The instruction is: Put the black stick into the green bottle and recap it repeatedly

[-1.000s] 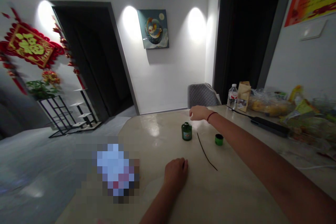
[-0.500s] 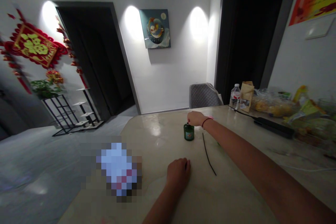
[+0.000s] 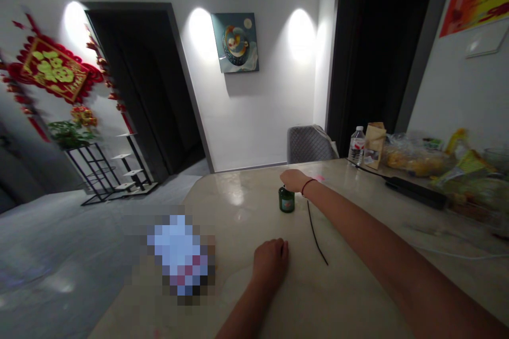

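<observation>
Head view: right hand (image 3: 294,180) over mouth of small green bottle (image 3: 287,202), fingertips out of sight; can't tell if pinching or spread. Bottle upright on pale table (image 3: 338,302), ahead of left hand (image 3: 270,259). Left: on tabletop, fingers loosely curled; can't tell if pressed together. Thin dark strand (image 3: 314,231) right of bottle. Farther back, right: clear plastic bottle (image 3: 357,147) beside brown paper pouch (image 3: 374,146).
</observation>
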`<state>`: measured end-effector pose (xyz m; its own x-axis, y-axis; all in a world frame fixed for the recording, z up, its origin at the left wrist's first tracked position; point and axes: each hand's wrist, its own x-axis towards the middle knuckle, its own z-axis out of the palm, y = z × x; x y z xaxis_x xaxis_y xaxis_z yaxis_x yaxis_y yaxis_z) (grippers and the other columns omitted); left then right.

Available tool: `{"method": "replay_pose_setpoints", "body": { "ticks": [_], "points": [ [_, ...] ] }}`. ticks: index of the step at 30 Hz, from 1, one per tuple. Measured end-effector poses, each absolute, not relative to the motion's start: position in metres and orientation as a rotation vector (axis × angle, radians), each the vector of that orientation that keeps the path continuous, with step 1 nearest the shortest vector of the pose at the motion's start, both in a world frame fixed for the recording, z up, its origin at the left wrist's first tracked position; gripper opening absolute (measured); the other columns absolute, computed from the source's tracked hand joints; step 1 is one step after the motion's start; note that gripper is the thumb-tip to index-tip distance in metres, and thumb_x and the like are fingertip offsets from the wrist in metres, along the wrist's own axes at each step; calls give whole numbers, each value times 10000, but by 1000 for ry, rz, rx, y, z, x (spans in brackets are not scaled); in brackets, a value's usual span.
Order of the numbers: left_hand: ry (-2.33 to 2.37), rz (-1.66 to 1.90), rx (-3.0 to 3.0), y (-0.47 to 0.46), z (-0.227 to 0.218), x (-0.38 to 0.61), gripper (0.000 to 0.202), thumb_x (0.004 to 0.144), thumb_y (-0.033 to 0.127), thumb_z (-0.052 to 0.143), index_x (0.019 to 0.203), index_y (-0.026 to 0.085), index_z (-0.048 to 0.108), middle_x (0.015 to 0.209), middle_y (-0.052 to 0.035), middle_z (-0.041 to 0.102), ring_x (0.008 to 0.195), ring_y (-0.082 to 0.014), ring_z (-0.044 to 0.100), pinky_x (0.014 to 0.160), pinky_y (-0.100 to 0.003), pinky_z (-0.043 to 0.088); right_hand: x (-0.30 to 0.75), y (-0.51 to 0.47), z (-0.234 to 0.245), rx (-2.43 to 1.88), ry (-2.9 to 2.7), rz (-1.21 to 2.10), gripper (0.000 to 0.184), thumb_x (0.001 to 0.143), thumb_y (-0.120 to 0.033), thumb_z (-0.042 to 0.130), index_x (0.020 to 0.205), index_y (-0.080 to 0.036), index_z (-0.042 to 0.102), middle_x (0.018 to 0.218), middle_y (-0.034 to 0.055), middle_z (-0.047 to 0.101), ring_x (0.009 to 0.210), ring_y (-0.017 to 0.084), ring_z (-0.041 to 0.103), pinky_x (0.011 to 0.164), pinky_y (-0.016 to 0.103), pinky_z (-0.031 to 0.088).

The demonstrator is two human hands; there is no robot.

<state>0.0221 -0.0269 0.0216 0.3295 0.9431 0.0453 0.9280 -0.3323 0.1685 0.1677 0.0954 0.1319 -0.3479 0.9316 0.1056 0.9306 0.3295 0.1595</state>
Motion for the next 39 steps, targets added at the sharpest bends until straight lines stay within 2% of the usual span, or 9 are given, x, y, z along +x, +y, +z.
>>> {"method": "replay_pose_setpoints", "body": {
  "ticks": [5, 12, 19, 22, 24, 27, 32, 35, 39],
  "points": [
    [1746, 209, 2478, -27, 22, 22, 410, 893, 342, 223, 850, 197, 604, 861, -60, 659, 812, -161, 596, 679, -253, 382, 181, 90, 144, 1881, 2586, 315, 281, 743, -249, 534, 952, -80, 616, 988, 174, 642, 905, 229, 600, 724, 276, 434],
    [1744, 206, 2507, -25, 18, 22, 420, 895, 341, 210, 837, 198, 601, 857, -58, 660, 801, -162, 598, 662, -257, 376, 225, 59, 168, 2399, 2766, 329, 201, 768, -287, 452, 869, -146, 555, 863, 63, 620, 731, 144, 548, 599, 226, 359],
    [1748, 231, 2515, -23, 17, 21, 409, 892, 341, 222, 828, 197, 600, 835, -54, 659, 783, -159, 596, 652, -256, 368, 268, 43, 125, 2399, 2363, 31, 332, 765, -337, 472, 1006, -128, 566, 1003, 109, 618, 860, 192, 573, 672, 257, 392],
    [1753, 247, 2512, -23, 16, 21, 410, 889, 342, 224, 812, 200, 600, 813, -48, 659, 768, -157, 596, 638, -253, 360, 277, 36, 95, 2182, 2182, -211, 447, 587, -347, 674, 952, -94, 625, 981, 154, 643, 865, 242, 601, 672, 270, 422],
    [1752, 254, 2512, -22, 16, 21, 412, 889, 343, 223, 806, 199, 600, 808, -47, 657, 764, -155, 595, 636, -251, 356, 280, 32, 80, 2162, 2146, -255, 385, 553, -262, 687, 900, -102, 648, 943, 156, 658, 853, 261, 612, 657, 281, 431],
    [1750, 266, 2518, -22, 15, 21, 409, 888, 342, 226, 802, 198, 599, 803, -48, 657, 760, -154, 595, 633, -250, 352, 283, 34, 70, 2210, 2169, -233, 357, 580, -194, 638, 923, -96, 632, 941, 175, 652, 857, 278, 614, 643, 295, 432],
    [1757, 241, 2508, -23, 18, 22, 402, 885, 342, 234, 807, 198, 602, 805, -47, 658, 762, -157, 596, 630, -249, 352, 279, 63, 73, 2368, 2384, -211, 458, 655, -305, 602, 1058, -111, 509, 1000, 134, 619, 852, 209, 600, 666, 262, 432],
    [1761, 246, 2507, -23, 18, 22, 409, 885, 344, 231, 810, 195, 604, 807, -52, 659, 768, -159, 596, 636, -252, 357, 259, 88, 71, 2627, 2802, -715, 428, 629, -263, 650, 1007, -126, 501, 947, 86, 627, 822, 168, 592, 693, 257, 447],
    [1757, 246, 2501, -22, 16, 21, 416, 885, 346, 227, 806, 197, 607, 811, -52, 661, 759, -161, 599, 636, -254, 362, 222, 114, 58, 2437, 3136, -1345, 334, 678, -259, 631, 975, -152, 521, 921, 59, 629, 834, 154, 587, 755, 292, 458]
  ]
}}
